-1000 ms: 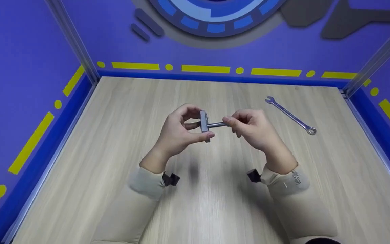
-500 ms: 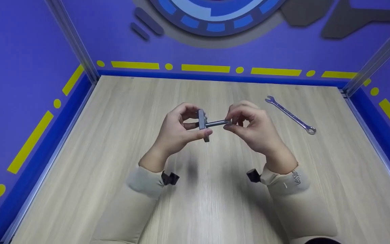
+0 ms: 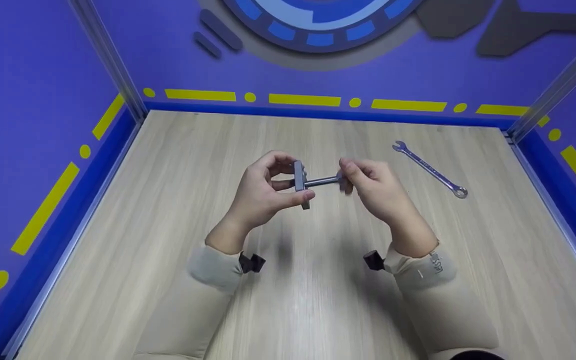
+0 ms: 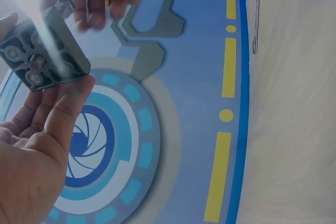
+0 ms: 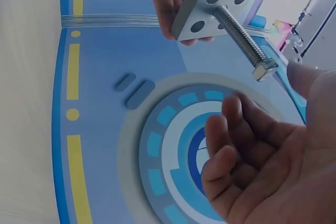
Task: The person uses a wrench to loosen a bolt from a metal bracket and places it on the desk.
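My left hand (image 3: 263, 187) grips a square grey metal plate (image 3: 299, 176) by its edges, holding it on edge above the table. Through the plate runs a long hex bolt (image 3: 324, 181), its shank pointing right. The bolt's threaded tip (image 4: 37, 62) sticks out of the ribbed face in the left wrist view. Four-cornered round holes mark the other face of the plate (image 5: 195, 11) in the right wrist view. Beside the bolt head (image 5: 264, 70), my right hand (image 3: 375, 189) has its fingers loosely bent; thumb and fingers stand apart from the head there.
A combination wrench (image 3: 429, 169) lies on the wooden table (image 3: 178, 210), to the right of my right hand. Blue panels (image 3: 288, 75) with yellow marks enclose the back and sides. A wrist camera (image 3: 374, 260) sits at my right cuff, another at the left.
My right hand pinched the bolt head half a second ago; now the thumb has swung up and the fingers have come off it. The left hand and plate stay nearly still.
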`<state>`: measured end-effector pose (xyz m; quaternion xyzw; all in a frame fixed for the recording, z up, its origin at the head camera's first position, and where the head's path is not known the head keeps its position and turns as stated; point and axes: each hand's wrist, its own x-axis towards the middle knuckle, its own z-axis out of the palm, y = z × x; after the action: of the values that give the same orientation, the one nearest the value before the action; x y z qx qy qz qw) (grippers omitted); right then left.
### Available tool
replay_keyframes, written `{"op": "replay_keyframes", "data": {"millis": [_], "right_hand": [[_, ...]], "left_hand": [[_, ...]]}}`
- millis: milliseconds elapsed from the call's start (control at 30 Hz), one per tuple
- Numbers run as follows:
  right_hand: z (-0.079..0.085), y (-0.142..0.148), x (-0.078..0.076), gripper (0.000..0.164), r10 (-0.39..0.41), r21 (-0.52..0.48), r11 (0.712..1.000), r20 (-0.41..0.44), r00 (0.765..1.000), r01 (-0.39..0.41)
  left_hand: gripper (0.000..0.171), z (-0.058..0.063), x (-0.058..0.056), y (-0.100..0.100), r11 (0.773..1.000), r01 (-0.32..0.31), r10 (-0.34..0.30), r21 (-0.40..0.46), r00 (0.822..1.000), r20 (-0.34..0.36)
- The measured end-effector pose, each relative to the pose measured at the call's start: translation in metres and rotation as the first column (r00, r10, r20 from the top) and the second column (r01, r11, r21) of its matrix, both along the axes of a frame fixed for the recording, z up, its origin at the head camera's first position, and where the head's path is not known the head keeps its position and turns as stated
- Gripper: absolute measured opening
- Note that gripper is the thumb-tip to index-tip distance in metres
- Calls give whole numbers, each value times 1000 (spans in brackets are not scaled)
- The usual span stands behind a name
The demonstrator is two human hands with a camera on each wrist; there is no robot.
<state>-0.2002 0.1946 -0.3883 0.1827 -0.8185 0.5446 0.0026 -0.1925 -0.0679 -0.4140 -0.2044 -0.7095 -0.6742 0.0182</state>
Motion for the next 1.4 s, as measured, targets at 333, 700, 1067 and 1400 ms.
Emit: {"op": "replay_keyframes", "data": {"millis": [333,700,1067,1400], "right_hand": [[2,-5,1,43,34,62,997,145,989,-43],[-2,-8,5,14,-7,-58,998,-166,986,-3],[-3,-6,5,26,56,-63,995,-282,958,-77],[-4,-5,1,71,48,-31,999,108,993,-45]], "left_hand": [[67,-3,1,2,998,-10,9,-66,1000,-17],[63,1,-4,-6,1000,-28,28,-3,999,20],[61,3,-4,-8,999,10,-11,43,999,42],[68,0,-2,-3,999,-43,41,-22,997,-63]]}}
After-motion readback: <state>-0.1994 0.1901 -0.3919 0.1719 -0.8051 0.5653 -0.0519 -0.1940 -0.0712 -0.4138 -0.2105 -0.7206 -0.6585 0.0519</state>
